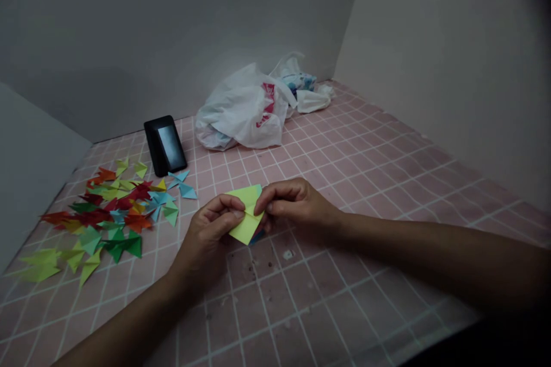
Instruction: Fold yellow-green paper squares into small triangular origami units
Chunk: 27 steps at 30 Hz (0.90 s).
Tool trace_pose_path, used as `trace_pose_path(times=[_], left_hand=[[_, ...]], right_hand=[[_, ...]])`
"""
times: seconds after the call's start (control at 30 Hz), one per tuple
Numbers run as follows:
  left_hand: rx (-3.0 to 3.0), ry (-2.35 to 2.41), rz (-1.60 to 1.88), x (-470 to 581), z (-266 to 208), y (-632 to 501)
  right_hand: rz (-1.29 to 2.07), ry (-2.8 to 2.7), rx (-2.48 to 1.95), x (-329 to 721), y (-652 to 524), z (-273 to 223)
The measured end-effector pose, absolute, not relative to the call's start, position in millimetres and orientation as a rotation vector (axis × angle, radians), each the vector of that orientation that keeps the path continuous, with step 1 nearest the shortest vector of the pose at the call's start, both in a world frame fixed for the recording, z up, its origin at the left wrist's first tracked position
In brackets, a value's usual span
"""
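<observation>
A yellow square of origami paper (244, 231) is held up between my two hands, one corner pointing toward me. My left hand (214, 223) pinches its left side between thumb and fingers. On the right side, the thumb and fingers of my right hand (289, 202) close on the same sheet near a crease across its middle. Bluish paper shows at its upper right edge and under the lower corner; whether it is held too I cannot tell. To the left lies a pile of small folded paper shapes (129, 200) in red, orange, yellow, green and light blue.
Behind the pile a black phone-like device (166, 146) leans back. A crumpled white plastic bag (241, 109) with red print sits against the back wall, beside a smaller bag (312, 100). The pink cloth (344, 298) has a white grid.
</observation>
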<state>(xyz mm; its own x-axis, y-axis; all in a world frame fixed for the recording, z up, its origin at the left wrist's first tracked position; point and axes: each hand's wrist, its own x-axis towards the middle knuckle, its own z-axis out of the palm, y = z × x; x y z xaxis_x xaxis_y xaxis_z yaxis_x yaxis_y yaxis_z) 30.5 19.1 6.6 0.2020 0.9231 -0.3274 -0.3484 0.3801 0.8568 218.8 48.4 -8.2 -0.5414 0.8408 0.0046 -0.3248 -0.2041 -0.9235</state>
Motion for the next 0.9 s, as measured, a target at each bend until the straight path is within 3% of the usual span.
trace_pose_path(times=[0.47, 0.9], left_hand=[[0.801, 1.096, 0.889, 34.6, 11.5, 21.5], [0.892, 1.182, 0.953, 33.0, 10.6, 21.5]], right_hand=[[1.617, -1.447, -0.69, 217.7, 48.6, -5.2], [1.712, -1.357, -0.738, 216.7, 50.7, -8.6]])
